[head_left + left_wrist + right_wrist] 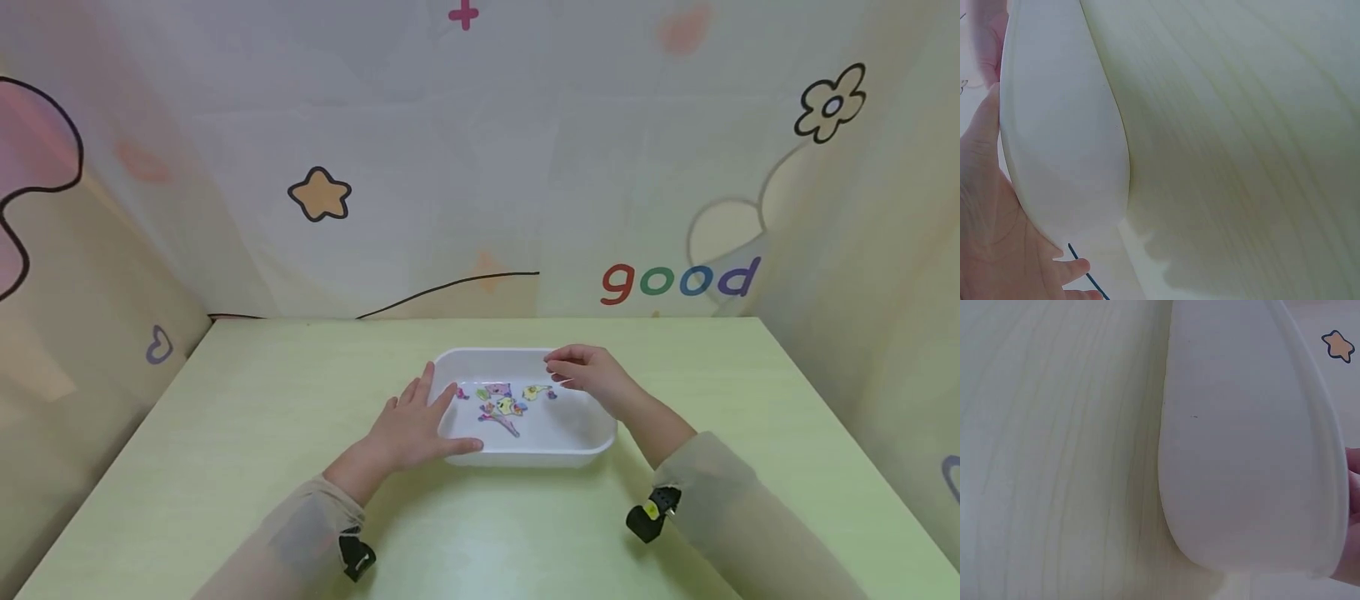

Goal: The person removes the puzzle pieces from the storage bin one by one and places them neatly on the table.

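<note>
A white plastic tray (525,458) sits on the table with several small colourful cutouts, like stickers, on its floor, among them a yellow one (506,406) and a long purple-pink one (504,423). My left hand (408,425) rests at the tray's left end, fingers spread along the rim and thumb straight over the front corner. Above the tray's right rear part is my right hand (592,375), its fingers bent and thumb close to them. A thin pale edge shows at those fingertips; I cannot tell whether it is something held. In the right wrist view the tray's wall (1247,444) hides most of that hand.
The pale wooden table (285,400) spreads around the tray. A printed cloth backdrop (480,183) stands along the table's back and sides. Each sleeve carries a black wrist camera, the left one (356,556) and the right one (651,515).
</note>
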{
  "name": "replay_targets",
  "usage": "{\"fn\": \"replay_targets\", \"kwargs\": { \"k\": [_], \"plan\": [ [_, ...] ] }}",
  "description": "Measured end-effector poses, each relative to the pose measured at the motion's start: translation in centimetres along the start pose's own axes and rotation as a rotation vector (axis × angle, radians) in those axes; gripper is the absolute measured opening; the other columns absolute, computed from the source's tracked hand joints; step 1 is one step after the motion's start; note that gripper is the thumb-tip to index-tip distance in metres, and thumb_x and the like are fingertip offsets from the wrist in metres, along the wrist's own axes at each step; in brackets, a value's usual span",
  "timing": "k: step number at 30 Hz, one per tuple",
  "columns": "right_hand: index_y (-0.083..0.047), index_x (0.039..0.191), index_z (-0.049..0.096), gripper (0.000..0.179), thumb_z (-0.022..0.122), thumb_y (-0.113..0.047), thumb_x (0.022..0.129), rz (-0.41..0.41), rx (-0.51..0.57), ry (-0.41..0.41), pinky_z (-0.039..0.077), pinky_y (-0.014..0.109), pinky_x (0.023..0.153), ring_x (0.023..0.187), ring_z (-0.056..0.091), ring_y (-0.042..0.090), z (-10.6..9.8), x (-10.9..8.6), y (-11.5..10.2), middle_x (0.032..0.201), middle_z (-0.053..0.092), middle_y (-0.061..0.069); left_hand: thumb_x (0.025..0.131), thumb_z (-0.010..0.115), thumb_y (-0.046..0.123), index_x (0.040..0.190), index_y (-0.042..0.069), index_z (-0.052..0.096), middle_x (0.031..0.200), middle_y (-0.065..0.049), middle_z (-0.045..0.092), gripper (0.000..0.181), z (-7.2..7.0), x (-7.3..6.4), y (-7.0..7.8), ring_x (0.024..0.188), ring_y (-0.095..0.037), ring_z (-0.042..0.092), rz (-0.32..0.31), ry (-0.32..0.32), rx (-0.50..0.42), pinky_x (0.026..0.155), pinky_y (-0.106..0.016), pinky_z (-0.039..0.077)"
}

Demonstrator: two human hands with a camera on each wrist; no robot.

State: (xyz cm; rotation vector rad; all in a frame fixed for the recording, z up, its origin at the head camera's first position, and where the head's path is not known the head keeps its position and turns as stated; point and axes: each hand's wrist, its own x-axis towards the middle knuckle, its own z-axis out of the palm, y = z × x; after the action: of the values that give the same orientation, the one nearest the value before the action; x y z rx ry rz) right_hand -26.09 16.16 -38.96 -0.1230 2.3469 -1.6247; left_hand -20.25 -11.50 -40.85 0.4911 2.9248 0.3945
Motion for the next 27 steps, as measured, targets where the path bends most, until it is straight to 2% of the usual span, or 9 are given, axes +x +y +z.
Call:
{"fn": "replay_targets", "kwargs": {
  "k": [4, 8, 14, 18, 20, 24, 27],
  "plan": [
    [0.003, 0.121, 0.056, 0.034, 0.057, -0.017, 0.094, 0.018, 0.002, -0.005, 0.041, 0.042, 0.097, 0.111, 0.054, 0.033, 0.9, 0.7, 0.7, 0.12, 0.058, 0.019, 0.075, 0.05, 0.075, 0.147, 0.016, 0.03, 0.154, -0.018, 0.0, 0.096, 0.0, -0.3, 0.2, 0.137, -0.04, 0.016, -0.004, 0.001, 0.0, 0.102, -0.061, 0.022],
    [0.003, 0.119, 0.059, 0.029, 0.051, -0.013, 0.096, 0.007, -0.073, -0.005, 0.039, 0.044, 0.097, 0.11, 0.053, 0.031, 1.5, 1.4, 1.7, 0.119, 0.059, 0.018, 0.075, 0.051, 0.074, 0.147, 0.014, 0.03, 0.154, -0.02, 0.001, 0.095, 0.0, -0.5, 0.3, 0.136, -0.04, 0.018, 0.005, 0.003, -0.005, 0.101, -0.061, 0.024],
    [-0.001, 0.116, 0.062, 0.028, 0.048, -0.004, 0.093, -0.024, -0.333, 0.081, 0.033, 0.046, 0.101, 0.117, 0.049, 0.031, 2.0, 2.4, 2.6, 0.121, 0.059, 0.015, 0.076, 0.05, 0.075, 0.147, 0.014, 0.031, 0.154, -0.02, 0.002, 0.096, 0.0, -0.3, 0.5, 0.136, -0.04, 0.019, 0.019, 0.013, -0.001, 0.101, -0.061, 0.025],
    [0.002, 0.117, 0.061, 0.029, 0.048, -0.003, 0.092, -0.057, -0.481, 0.055, 0.033, 0.046, 0.102, 0.117, 0.049, 0.033, 2.2, 2.6, 2.6, 0.119, 0.06, 0.017, 0.076, 0.05, 0.075, 0.147, 0.015, 0.029, 0.154, -0.018, 0.0, 0.096, 0.1, -0.2, 0.3, 0.137, -0.039, 0.017, 0.013, 0.011, 0.005, 0.102, -0.059, 0.024],
    [0.004, 0.116, 0.061, 0.027, 0.05, -0.003, 0.093, -0.076, -0.498, 0.025, 0.035, 0.045, 0.101, 0.115, 0.05, 0.032, 2.4, 2.5, 2.6, 0.117, 0.061, 0.018, 0.076, 0.05, 0.075, 0.147, 0.015, 0.03, 0.154, -0.019, 0.0, 0.096, 0.1, -0.2, 0.3, 0.137, -0.039, 0.017, 0.008, 0.01, 0.004, 0.102, -0.059, 0.024],
    [0.003, 0.116, 0.061, 0.026, 0.053, -0.003, 0.092, -0.09, -0.464, -0.044, 0.041, 0.043, 0.096, 0.109, 0.054, 0.029, 2.6, 2.3, 2.7, 0.113, 0.062, 0.015, 0.075, 0.049, 0.075, 0.148, 0.015, 0.029, 0.154, -0.019, -0.001, 0.096, -0.1, -0.3, 0.3, 0.137, -0.04, 0.017, 0.003, -0.006, -0.006, 0.102, -0.06, 0.024],
    [0.002, 0.114, 0.062, 0.025, 0.058, -0.003, 0.09, -0.089, -0.486, -0.045, 0.043, 0.041, 0.092, 0.101, 0.056, 0.026, 2.6, 2.4, 2.8, 0.106, 0.064, 0.012, 0.075, 0.049, 0.075, 0.147, 0.014, 0.029, 0.154, -0.019, -0.001, 0.097, -0.2, -0.2, 0.4, 0.137, -0.04, 0.017, 0.012, 0.002, -0.014, 0.102, -0.06, 0.024]
  ]
}}
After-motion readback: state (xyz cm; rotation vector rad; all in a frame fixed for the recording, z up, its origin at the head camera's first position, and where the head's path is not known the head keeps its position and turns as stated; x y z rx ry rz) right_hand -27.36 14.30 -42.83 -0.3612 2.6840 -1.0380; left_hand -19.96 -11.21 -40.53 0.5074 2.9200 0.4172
